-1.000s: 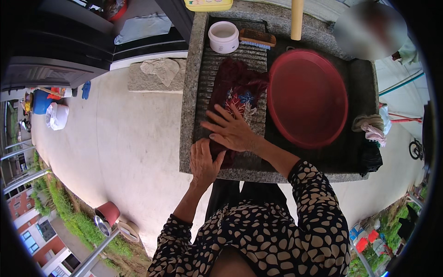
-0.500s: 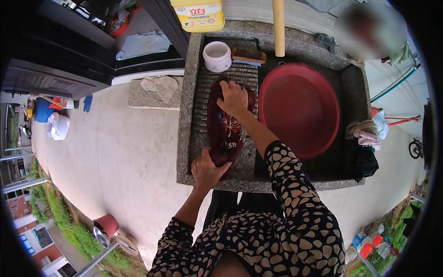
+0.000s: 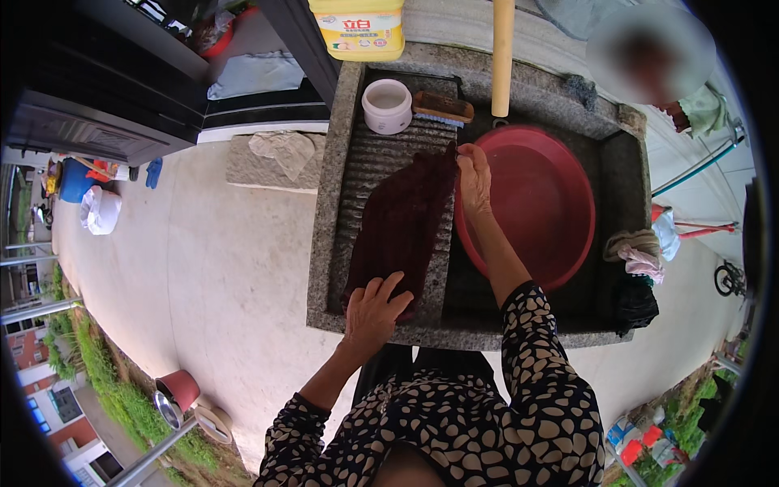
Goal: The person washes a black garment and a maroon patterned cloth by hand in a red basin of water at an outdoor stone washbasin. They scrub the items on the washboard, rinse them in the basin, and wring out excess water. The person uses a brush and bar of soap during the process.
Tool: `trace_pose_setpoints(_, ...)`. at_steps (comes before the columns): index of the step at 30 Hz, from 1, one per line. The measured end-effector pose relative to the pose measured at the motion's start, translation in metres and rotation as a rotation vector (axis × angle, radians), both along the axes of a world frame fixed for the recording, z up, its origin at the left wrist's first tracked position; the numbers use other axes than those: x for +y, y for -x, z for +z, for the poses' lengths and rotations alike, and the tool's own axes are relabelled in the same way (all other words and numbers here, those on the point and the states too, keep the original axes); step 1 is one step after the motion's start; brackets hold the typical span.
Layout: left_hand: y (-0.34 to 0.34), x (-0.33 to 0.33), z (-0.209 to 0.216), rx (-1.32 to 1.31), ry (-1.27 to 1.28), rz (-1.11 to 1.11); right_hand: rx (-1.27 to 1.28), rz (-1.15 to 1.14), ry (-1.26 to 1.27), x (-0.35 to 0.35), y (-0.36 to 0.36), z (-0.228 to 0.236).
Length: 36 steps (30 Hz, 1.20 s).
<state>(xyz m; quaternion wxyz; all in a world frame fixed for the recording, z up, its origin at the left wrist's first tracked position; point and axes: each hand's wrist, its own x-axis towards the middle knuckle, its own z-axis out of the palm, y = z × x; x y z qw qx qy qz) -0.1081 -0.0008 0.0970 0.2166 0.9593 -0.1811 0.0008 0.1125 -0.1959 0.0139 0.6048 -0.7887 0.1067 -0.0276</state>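
A dark maroon cloth (image 3: pixel 393 223) lies spread over the ribbed washboard (image 3: pixel 361 174) of a stone sink, its plain side facing up. At its near end my left hand (image 3: pixel 375 310) rests flat with fingers apart. My right hand (image 3: pixel 475 174) is closed, pinching the cloth's far right corner beside the rim of a round red basin (image 3: pixel 540 207). Beyond the cloth stand a white tub (image 3: pixel 387 107) and a wooden scrub brush (image 3: pixel 443 105), its bluish bristles to the near side. Neither hand touches them.
The stone sink's rim (image 3: pixel 324 235) surrounds the work. A yellow jug (image 3: pixel 361 32) stands behind it, and a wooden pole (image 3: pixel 502 61) reaches down over the far edge. Rags (image 3: pixel 637 256) hang on the right rim. To the left lies a stone block (image 3: pixel 260 166) with a cloth on it.
The cloth has been turned over, hiding its printed side, and spread out. My right hand moved right to its far corner; my left hand loosened from a grip and now lies flat.
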Motion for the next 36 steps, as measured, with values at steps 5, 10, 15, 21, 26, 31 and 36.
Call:
trace_pose_setpoints(5,-0.003,-0.007,-0.017,0.151,0.089,-0.052,-0.557,0.789,0.806,0.047,0.084,0.003)
trace_pose_setpoints(10,-0.006,-0.013,-0.016,0.166,0.139,0.03,-0.559,0.575,1.008,0.056,0.025,-0.017)
trace_pose_setpoints(15,-0.005,-0.013,-0.015,0.134,0.17,0.048,-0.183,0.314,1.051,0.079,-0.001,-0.025)
trace_pose_setpoints(21,-0.006,-0.009,-0.021,0.242,0.192,0.087,-0.501,0.773,0.709,0.069,0.124,-0.005)
trace_pose_setpoints(26,-0.005,-0.011,-0.02,0.102,0.177,0.054,-0.596,0.688,1.041,0.045,0.047,-0.008)
trace_pose_setpoints(31,-0.006,-0.014,-0.019,0.077,0.202,0.053,-0.204,0.264,1.084,0.048,0.001,-0.023)
trace_pose_setpoints(36,-0.007,-0.009,-0.026,0.056,0.232,0.076,-0.245,0.386,0.957,0.045,0.077,-0.011)
